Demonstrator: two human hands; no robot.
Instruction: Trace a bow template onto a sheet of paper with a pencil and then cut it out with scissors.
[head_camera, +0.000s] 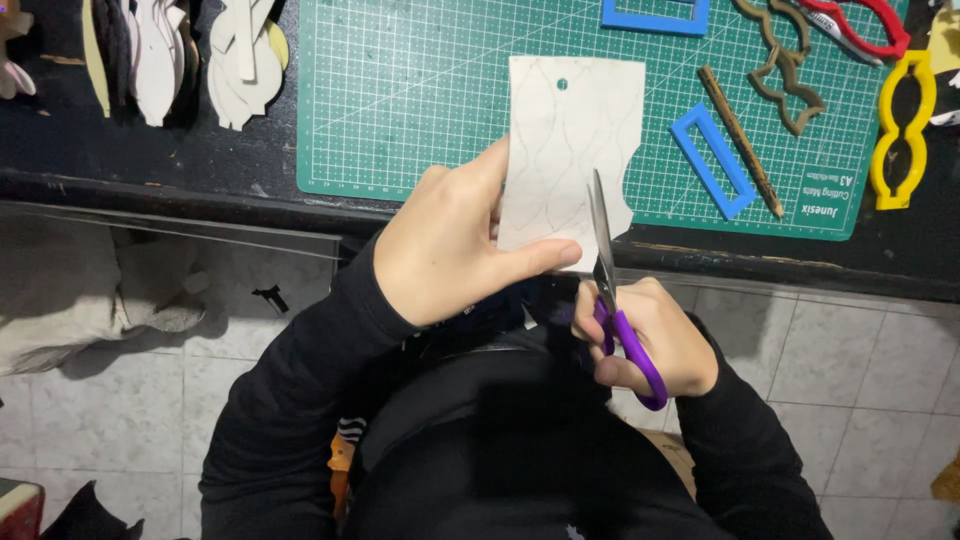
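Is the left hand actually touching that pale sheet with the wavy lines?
Touching. The head view shows the left hand pinching the pale sheet at its lower edge, thumb lying across the front.

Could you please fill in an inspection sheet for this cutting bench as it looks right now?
Surface: green cutting mat on a dark bench.
Job's things: pale sheet with drawn wavy outlines; purple-handled scissors cutting its lower edge.
Clutter: blue frames, yellow template, brown stick, stacked cutouts.
Grips: left hand pinches the sheet; right hand works the scissors.
Cables: nothing seen.
Surroundings: tiled floor.
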